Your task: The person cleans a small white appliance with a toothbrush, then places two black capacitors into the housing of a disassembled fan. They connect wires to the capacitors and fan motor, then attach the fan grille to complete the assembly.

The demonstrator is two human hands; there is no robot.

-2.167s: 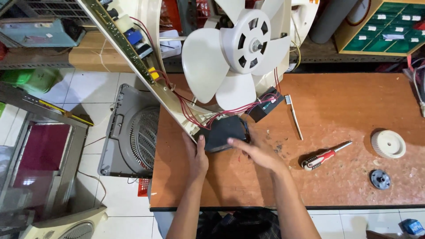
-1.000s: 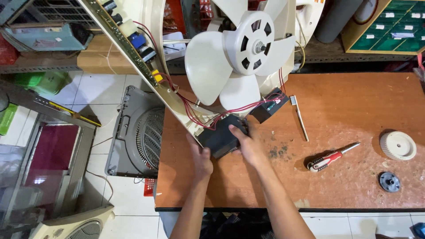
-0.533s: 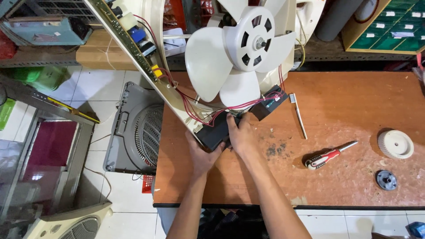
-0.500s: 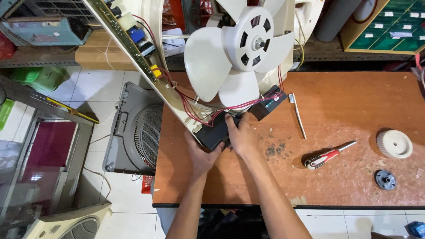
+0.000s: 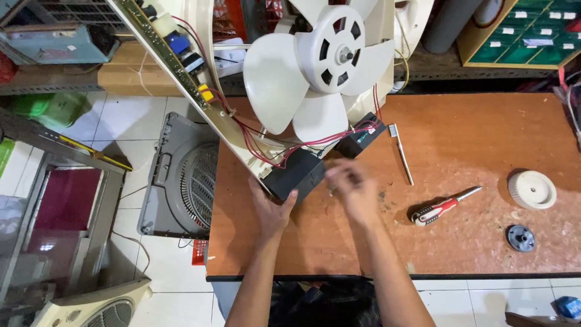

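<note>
While the left hand [image 5: 273, 209] presses its fingers and thumb against the near edge of a black rectangular battery block [image 5: 296, 174], the right hand [image 5: 354, 188] hovers just beside that block, blurred, so whether its fingers are spread or closed cannot be told; it appears to hold nothing. The block lies on the brown wooden surface [image 5: 484, 145], near its left edge, tucked under a cream fan body [image 5: 200, 91] that leans over it, with a white fan blade [image 5: 321, 66] above. Its long axis runs diagonally, from near left to far right. Red wires [image 5: 284, 154] run from the fan body across its top. The block looks dense, rigid and probably heavy for its size, with smooth sides; gripping both long sides, clear of the thin wires, seems safest. A red-handled screwdriver [image 5: 445, 206] lies well apart to the right.
</note>
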